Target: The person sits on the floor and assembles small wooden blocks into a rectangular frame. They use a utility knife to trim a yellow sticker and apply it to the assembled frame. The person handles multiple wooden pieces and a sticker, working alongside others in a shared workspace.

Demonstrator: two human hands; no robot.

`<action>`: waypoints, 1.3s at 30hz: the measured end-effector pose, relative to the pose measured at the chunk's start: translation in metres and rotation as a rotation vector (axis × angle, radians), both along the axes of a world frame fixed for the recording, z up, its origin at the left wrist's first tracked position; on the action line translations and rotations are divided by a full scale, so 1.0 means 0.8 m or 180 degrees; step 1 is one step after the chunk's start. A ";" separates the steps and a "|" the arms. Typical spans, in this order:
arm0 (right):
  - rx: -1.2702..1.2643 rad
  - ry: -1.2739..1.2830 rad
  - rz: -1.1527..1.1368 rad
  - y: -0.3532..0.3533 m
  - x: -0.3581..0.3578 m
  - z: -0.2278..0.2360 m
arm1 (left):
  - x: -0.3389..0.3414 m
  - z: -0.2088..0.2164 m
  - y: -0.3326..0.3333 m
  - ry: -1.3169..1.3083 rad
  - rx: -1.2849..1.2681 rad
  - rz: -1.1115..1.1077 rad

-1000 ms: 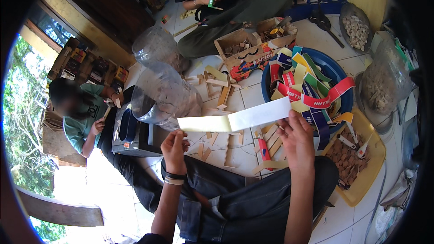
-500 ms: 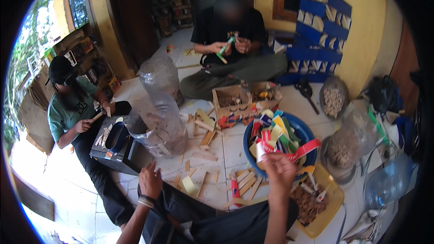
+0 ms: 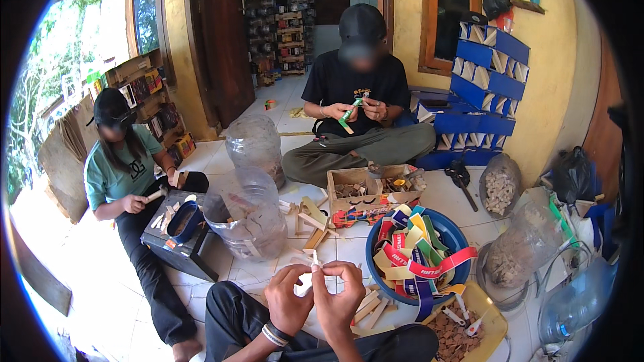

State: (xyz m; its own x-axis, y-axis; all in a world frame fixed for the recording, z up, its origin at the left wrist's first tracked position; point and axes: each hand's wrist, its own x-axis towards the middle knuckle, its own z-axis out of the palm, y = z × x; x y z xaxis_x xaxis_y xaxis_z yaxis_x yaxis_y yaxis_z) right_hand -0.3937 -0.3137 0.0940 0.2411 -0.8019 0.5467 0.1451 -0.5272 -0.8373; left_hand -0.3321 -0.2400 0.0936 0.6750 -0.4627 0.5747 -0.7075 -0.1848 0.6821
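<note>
White paper strip (image 3: 312,261), small and partly rolled, sits pinched between my two hands over my lap. My left hand (image 3: 287,298) has its fingers curled narrow around the lower part of the strip, thumb pressed up against it; a dark band with a pale stripe rings that wrist. My right hand (image 3: 340,295) is closed tight too, fingertips meeting the left hand's at the strip, the two hands touching. How much of the strip is wound inside my grip I cannot tell.

Just right of my hands stands a blue basin (image 3: 451,236) heaped with coloured paper bands in red, yellow, green and purple. Near its lower right edge lies a yellow tray (image 3: 495,320) holding brownish bits and a few small sticks. Short wooden sticks (image 3: 367,305) lie scattered on the white tiled floor (image 3: 349,248) between my hands and the basin.

Beyond, a cardboard box (image 3: 365,188) holds more small pieces. A clear plastic sack (image 3: 247,218) stands to its left. One person in a black shirt (image 3: 362,87) sits facing me, holding a green strip. Another in a green shirt (image 3: 114,177) sits at my left, working over a dark box (image 3: 176,245).
</note>
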 end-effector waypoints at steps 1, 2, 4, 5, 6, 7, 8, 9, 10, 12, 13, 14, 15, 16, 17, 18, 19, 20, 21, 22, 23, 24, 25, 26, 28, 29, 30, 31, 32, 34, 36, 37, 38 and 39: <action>0.0123 0.0001 0.0018 -0.001 -0.001 -0.004 | 0.001 -0.004 0.000 0.0012 -0.0008 0.0042; 0.0140 -0.0034 0.0035 -0.002 -0.001 -0.007 | 0.002 -0.007 -0.002 -0.0046 -0.0007 0.0054; 0.0157 -0.0113 0.0047 -0.004 -0.002 -0.011 | 0.003 -0.015 -0.005 -0.0072 0.0084 0.0090; 0.0232 -0.0123 0.0120 -0.005 -0.003 -0.012 | 0.005 -0.019 -0.008 -0.0167 0.0085 0.0095; 0.0307 -0.0169 0.0187 -0.006 -0.005 -0.011 | 0.007 -0.022 -0.010 -0.0088 0.0043 0.0053; 0.0364 -0.0229 0.0263 -0.008 -0.007 -0.010 | 0.012 -0.025 -0.014 -0.0024 -0.0017 0.0019; 0.0477 -0.0265 0.0278 -0.010 -0.010 -0.010 | 0.018 -0.027 -0.016 0.0049 -0.0061 -0.0007; 0.0588 -0.0296 0.0301 -0.012 -0.015 -0.010 | 0.025 -0.028 -0.021 0.0120 -0.0091 0.0045; 0.0702 -0.0323 0.0318 -0.015 -0.019 -0.013 | 0.031 -0.029 -0.020 0.0495 0.0025 0.0073; 0.0781 -0.0217 0.0153 -0.026 -0.024 -0.028 | 0.045 -0.028 -0.024 0.1241 0.0324 0.0144; 0.0915 -0.0106 0.0162 -0.032 -0.028 -0.040 | 0.051 -0.027 -0.030 0.1978 -0.0223 -0.0201; 0.0960 -0.0015 0.0156 -0.036 -0.028 -0.055 | 0.055 -0.024 -0.031 0.2044 -0.0571 -0.0326; 0.1045 -0.0128 0.0170 -0.041 -0.022 -0.073 | 0.061 -0.020 -0.034 0.2197 -0.0837 -0.0381; 0.1403 -0.0034 0.0395 -0.045 -0.015 -0.093 | 0.064 -0.015 -0.036 0.2350 -0.1113 -0.0443; 0.1598 0.0022 0.0621 -0.048 -0.009 -0.113 | 0.070 -0.007 -0.034 0.2348 -0.1218 -0.0540; 0.1953 0.0190 0.0800 -0.050 -0.003 -0.134 | 0.075 0.000 -0.030 0.2415 -0.1411 -0.0673; 0.1636 0.1030 0.0659 -0.048 0.007 -0.153 | 0.079 0.009 -0.023 0.2500 -0.1516 -0.0699; 0.1299 0.1619 0.0700 -0.039 0.008 -0.172 | 0.083 0.018 -0.014 0.2539 -0.1644 -0.0740; 0.1136 0.2329 0.0869 -0.027 0.014 -0.188 | 0.087 0.026 -0.004 0.2597 -0.1672 -0.0924; 0.1056 0.3151 0.0987 -0.014 0.021 -0.202 | 0.089 0.033 0.006 0.2660 -0.1807 -0.1011; 0.0872 0.3485 0.0853 0.004 0.030 -0.215 | 0.090 0.039 0.014 0.2819 -0.1952 -0.1098; 0.0658 0.3830 0.0702 0.025 0.038 -0.228 | 0.090 0.044 0.023 0.2970 -0.2101 -0.1167; 0.0625 0.3927 0.0812 0.039 0.043 -0.240 | 0.091 0.049 0.032 0.3038 -0.2213 -0.1168; 0.0576 0.4009 0.0835 0.051 0.045 -0.251 | 0.092 0.053 0.040 0.3124 -0.2315 -0.1177; 0.0369 0.4241 0.1060 0.059 0.044 -0.271 | 0.091 0.059 0.052 0.3148 -0.2340 -0.1206; 0.0207 0.4257 0.1025 0.062 0.041 -0.279 | 0.091 0.062 0.057 0.3183 -0.2354 -0.1201; 0.0195 0.4164 0.1115 0.059 0.038 -0.284 | 0.091 0.065 0.063 0.3214 -0.2403 -0.1137; 0.0197 0.4129 0.1201 0.056 0.035 -0.287 | 0.091 0.069 0.070 0.3210 -0.2361 -0.1198; 0.0222 0.4190 0.1362 0.052 0.033 -0.288 | 0.092 0.072 0.076 0.3182 -0.2346 -0.1277; 0.0704 0.3963 0.1481 0.045 0.029 -0.286 | 0.094 0.076 0.091 0.3227 -0.2340 -0.1274; 0.1117 0.4080 0.1476 0.043 0.036 -0.280 | 0.096 0.078 0.111 0.3237 -0.2358 -0.1240; 0.1248 0.4258 0.1369 0.042 0.043 -0.278 | 0.096 0.078 0.120 0.3227 -0.2426 -0.1268; 0.1324 0.4366 0.1279 0.043 0.050 -0.276 | 0.098 0.079 0.133 0.3235 -0.2387 -0.1281; 0.1078 0.4414 0.1095 0.044 0.057 -0.276 | 0.100 0.081 0.149 0.3220 -0.2379 -0.1352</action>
State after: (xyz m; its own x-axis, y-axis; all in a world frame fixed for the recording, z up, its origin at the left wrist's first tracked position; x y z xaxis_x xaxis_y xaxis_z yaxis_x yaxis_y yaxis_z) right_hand -0.3484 -0.2783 -0.1269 0.6064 -0.6375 -0.4752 -0.7856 -0.3880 -0.4819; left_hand -0.2517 -0.1207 0.1588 0.8356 -0.5372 0.1147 0.2599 0.5706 0.7790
